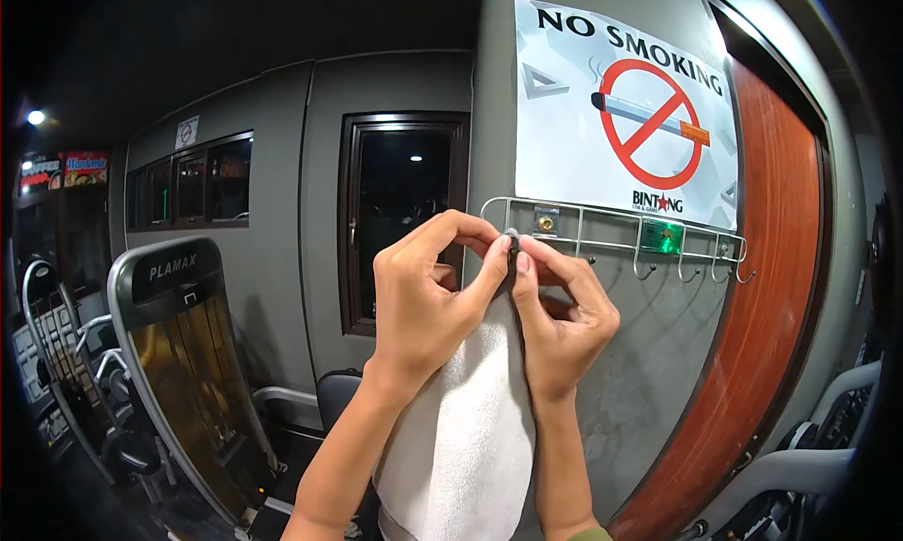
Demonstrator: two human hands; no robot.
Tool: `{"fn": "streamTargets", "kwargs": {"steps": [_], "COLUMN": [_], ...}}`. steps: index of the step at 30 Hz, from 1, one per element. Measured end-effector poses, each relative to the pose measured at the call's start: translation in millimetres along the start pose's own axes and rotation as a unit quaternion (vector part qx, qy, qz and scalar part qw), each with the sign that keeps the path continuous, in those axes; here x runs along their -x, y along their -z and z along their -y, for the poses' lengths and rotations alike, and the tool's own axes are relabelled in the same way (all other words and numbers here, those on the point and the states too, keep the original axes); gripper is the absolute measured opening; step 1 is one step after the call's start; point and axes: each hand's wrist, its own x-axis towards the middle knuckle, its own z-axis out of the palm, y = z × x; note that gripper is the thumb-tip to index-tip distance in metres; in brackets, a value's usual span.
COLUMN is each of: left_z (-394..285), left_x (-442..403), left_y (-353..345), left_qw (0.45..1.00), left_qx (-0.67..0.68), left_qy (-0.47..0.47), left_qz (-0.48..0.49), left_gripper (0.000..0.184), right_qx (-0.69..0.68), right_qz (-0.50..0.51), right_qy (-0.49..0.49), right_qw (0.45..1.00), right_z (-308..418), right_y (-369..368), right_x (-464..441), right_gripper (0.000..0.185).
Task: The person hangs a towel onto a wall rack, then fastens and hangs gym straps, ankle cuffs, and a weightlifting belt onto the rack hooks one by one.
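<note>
A white towel [475, 437] hangs down between my forearms, its upper end gathered under my fingers. At its top is a small dark piece that looks like a loop [514, 244]. My left hand [423, 301] pinches this top from the left, thumb against forefinger. From the other side, my right hand [564, 320] pinches the same spot, its fingertips close to the left ones. Both hands are in front of the left end of a white wire hook rack [611, 242] on the wall. Whether the loop touches a hook is hidden by my fingers.
Above the rack is a no-smoking sign [625, 108]. To the right stands a reddish wooden door [771, 212]. A weight machine [174, 353] is at left, with a dark-framed window [400, 193] behind. Grey machine tubing [790, 475] juts in at lower right.
</note>
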Motion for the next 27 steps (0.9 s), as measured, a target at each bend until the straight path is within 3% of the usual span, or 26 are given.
{"fn": "streamTargets", "kwargs": {"steps": [3,14,21,23,27], "left_z": [8,17,12,7,6], "left_x": [3,15,23,28,43], "left_y": [1,2,0,0,1], "left_qw": [0.998,0.999,0.999,0.998,0.996], "left_qx": [0.027,0.035,0.027,0.014,-0.01], "left_qy": [0.04,0.017,0.042,0.055,0.091], "left_qz": [0.034,0.022,0.006,0.012,0.008], "left_gripper": [0.007,0.009,0.009,0.008,0.011], "right_qx": [0.022,0.045,0.048,0.043,0.036], "right_qz": [0.008,0.045,0.067,0.081,0.111], "right_qy": [-0.012,0.01,-0.027,-0.082,-0.05], "right_qw": [1.0,0.998,0.996,0.992,0.992], "right_z": [2,-2,6,9,-2], "right_y": [1,7,12,16,28], "right_x": [4,5,15,21,46], "right_gripper": [0.027,0.028,0.023,0.019,0.024]}}
